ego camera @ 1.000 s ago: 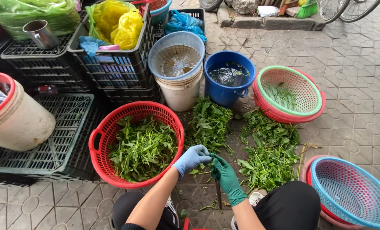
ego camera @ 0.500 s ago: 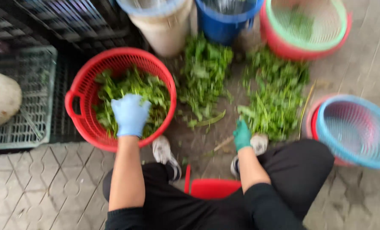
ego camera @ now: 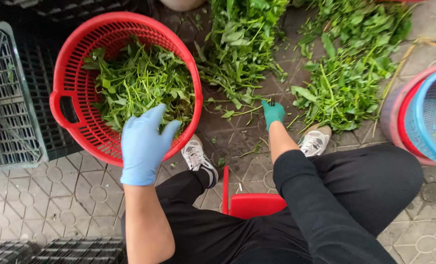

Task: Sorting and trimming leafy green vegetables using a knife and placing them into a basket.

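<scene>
While the left hand (ego camera: 143, 144), in a blue glove, hangs flat with fingers spread over the near rim of the red basket (ego camera: 64, 105) of cut greens (ego camera: 139, 83), the green-gloved right hand (ego camera: 273, 112) grips a dark tool, pointing away, beside loose stalks (ego camera: 242, 49) on the paved floor (ego camera: 56, 195).

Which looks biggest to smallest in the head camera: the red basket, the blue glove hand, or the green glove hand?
1. red basket
2. left hand in the blue glove, though it's nearer the camera, which enlarges it
3. right hand in the green glove
</scene>
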